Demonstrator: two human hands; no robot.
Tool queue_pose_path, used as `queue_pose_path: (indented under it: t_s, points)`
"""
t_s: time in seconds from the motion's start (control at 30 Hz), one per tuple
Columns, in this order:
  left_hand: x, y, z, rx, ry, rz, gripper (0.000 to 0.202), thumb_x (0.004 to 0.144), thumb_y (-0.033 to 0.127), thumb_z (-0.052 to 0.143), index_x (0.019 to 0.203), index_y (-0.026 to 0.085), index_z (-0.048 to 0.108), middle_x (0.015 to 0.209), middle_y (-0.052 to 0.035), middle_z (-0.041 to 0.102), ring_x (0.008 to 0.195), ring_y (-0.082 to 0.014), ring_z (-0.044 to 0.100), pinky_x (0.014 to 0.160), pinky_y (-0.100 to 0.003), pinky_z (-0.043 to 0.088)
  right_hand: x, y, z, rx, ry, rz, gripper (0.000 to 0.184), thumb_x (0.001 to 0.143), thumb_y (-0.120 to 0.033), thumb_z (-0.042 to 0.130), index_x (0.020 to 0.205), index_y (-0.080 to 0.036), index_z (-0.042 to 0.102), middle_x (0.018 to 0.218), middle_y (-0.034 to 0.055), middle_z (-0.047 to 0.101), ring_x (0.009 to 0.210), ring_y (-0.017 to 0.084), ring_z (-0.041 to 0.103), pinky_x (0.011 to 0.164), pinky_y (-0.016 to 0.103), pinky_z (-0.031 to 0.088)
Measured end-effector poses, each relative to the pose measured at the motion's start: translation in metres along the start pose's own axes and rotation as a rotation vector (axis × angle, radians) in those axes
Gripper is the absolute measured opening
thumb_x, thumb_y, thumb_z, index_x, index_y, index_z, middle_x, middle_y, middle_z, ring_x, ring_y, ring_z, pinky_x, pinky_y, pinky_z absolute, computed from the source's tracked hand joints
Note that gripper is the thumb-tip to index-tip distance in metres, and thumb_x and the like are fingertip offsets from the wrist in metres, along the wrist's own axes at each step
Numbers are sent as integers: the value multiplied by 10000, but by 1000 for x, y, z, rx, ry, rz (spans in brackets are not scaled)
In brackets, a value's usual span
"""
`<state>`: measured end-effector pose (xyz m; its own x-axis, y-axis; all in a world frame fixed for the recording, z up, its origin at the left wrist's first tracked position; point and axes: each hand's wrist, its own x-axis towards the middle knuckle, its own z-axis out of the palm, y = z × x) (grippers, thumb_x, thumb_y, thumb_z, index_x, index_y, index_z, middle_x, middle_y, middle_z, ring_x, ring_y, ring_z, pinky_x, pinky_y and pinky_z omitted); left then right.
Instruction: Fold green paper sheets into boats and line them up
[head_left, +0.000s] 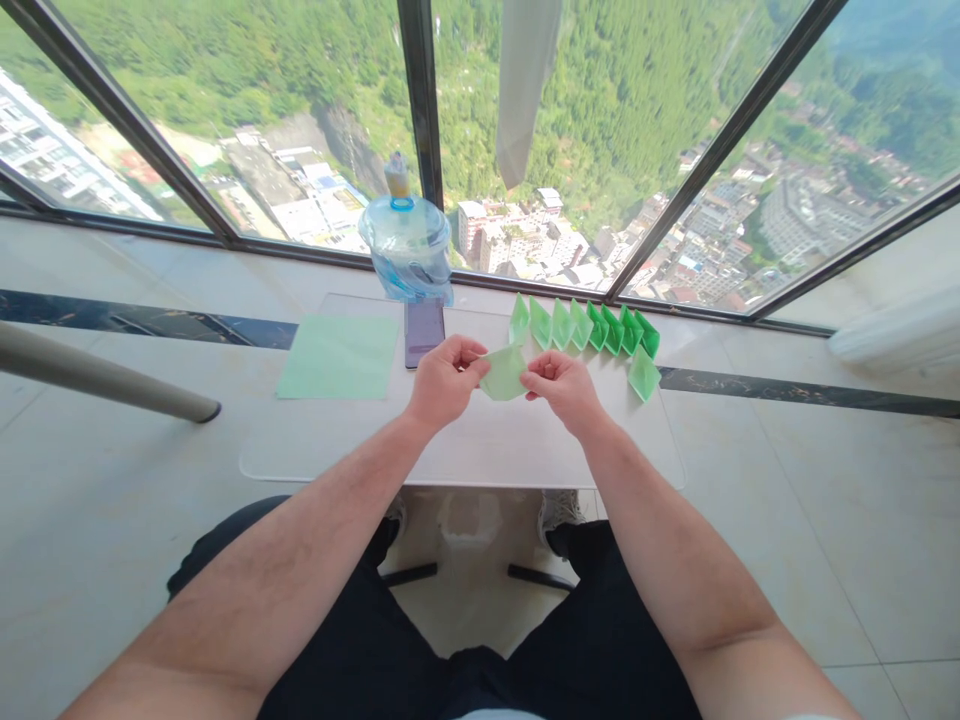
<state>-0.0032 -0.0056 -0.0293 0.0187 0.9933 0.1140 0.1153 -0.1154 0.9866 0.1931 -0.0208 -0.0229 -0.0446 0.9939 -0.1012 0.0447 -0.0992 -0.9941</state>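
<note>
A folded piece of light green paper [503, 374] is held up over the table between my two hands. My left hand [448, 378] pinches its left edge, and my right hand [561, 388] pinches its right edge. Beyond my hands, several folded green paper pieces [583, 325] stand in a row, pale at the left and darker at the right. One more pale folded paper piece [643, 376] sits in front of the row's right end. To the left lies a flat sheet of light green paper [339, 357].
A phone [424, 325] lies on the white table [337, 445] beside the paper sheet. Behind it a large clear blue water bottle [405, 240] stands near the window frame [424, 110]. A grey pole [105, 375] reaches in from the left.
</note>
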Motion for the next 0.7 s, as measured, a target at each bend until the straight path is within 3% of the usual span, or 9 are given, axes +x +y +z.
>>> queue_pose_path:
  t_s: [0.13, 0.27, 0.33, 0.47, 0.7]
  points:
    - [2, 3, -1, -83, -18, -27, 228, 706, 327, 756, 821, 178, 627, 692, 11, 645, 606, -132, 613, 565, -257, 528, -2, -1, -2, -37, -77, 33, 351, 698, -478, 791, 771, -169, 643, 623, 21, 693, 563, 147, 655, 512, 243, 499]
    - [0, 11, -3, -142, -182, -124, 314, 705, 363, 771, 897, 173, 610, 659, 10, 675, 559, -144, 644, 578, -292, 557, -2, -2, -5, -20, 5, -20, 348, 723, -484, 784, 734, -172, 630, 546, -3, 654, 487, 124, 610, 490, 235, 483]
    - [-1, 14, -4, -150, -218, -159, 317, 702, 368, 775, 879, 167, 605, 628, 4, 676, 541, -155, 651, 567, -301, 564, -2, -5, -7, -5, -49, -34, 353, 738, -501, 773, 790, -174, 650, 564, -8, 659, 502, 129, 623, 504, 242, 495]
    - [-4, 14, -1, -155, -175, -170, 302, 701, 358, 781, 842, 165, 597, 653, -14, 704, 522, -154, 659, 552, -293, 566, -6, -11, -5, -15, -196, -15, 381, 729, -487, 784, 928, -175, 689, 602, -7, 673, 536, 144, 641, 513, 251, 503]
    - [-8, 13, 4, -176, -318, -205, 340, 696, 328, 790, 921, 176, 585, 635, 0, 701, 589, -189, 705, 569, -311, 593, -9, -10, 5, -58, -69, -19, 239, 676, -352, 799, 780, -164, 695, 586, -23, 628, 504, 110, 560, 450, 222, 424]
